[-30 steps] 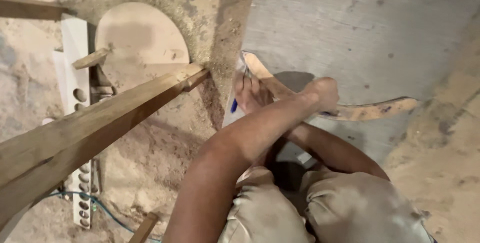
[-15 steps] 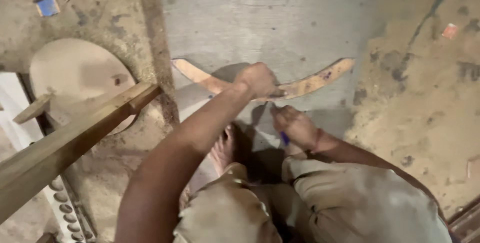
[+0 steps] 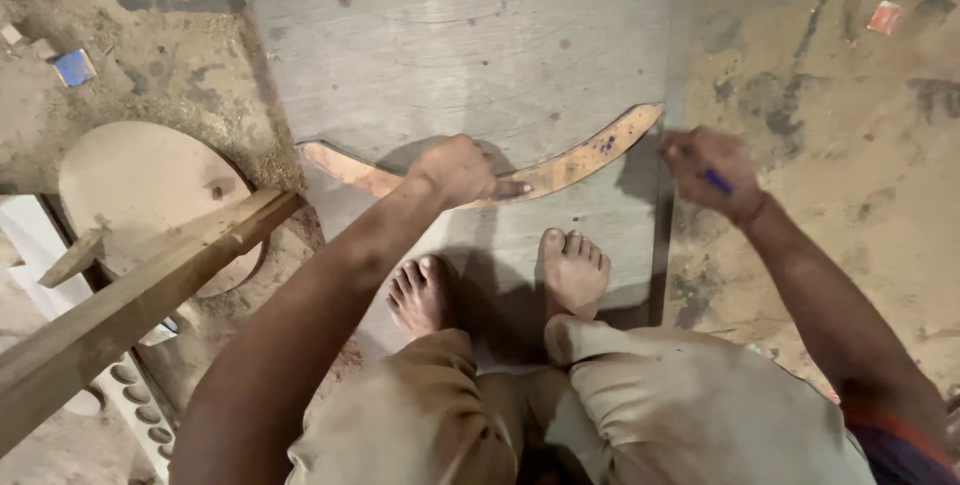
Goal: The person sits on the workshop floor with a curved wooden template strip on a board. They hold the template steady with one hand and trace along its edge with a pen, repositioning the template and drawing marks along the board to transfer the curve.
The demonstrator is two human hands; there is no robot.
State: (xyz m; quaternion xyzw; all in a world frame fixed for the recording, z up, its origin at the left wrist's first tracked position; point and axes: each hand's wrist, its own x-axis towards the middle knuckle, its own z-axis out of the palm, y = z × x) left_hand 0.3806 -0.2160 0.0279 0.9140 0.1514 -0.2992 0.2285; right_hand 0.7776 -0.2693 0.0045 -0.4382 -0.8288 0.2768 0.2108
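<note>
A curved wooden template (image 3: 575,160) lies across a large grey plywood sheet (image 3: 480,45) on the floor. My left hand (image 3: 462,170) presses down on the middle of the template. My right hand (image 3: 712,173) holds a blue pen at the template's right tip, near the sheet's right edge. My two bare feet (image 3: 572,270) stand on the sheet just below the template, and my knees in beige trousers fill the bottom of the view.
A long wooden beam (image 3: 130,310) slants in from the lower left. Behind it lies a round wooden disc (image 3: 150,190) and a white strip with holes (image 3: 140,400). Dusty earth floor surrounds the sheet, with a small blue scrap (image 3: 74,67) at upper left.
My right hand has moved out from near my body to the right tip of the template. The view has shifted, bringing the sheet to the centre. My left hand stays on the template.
</note>
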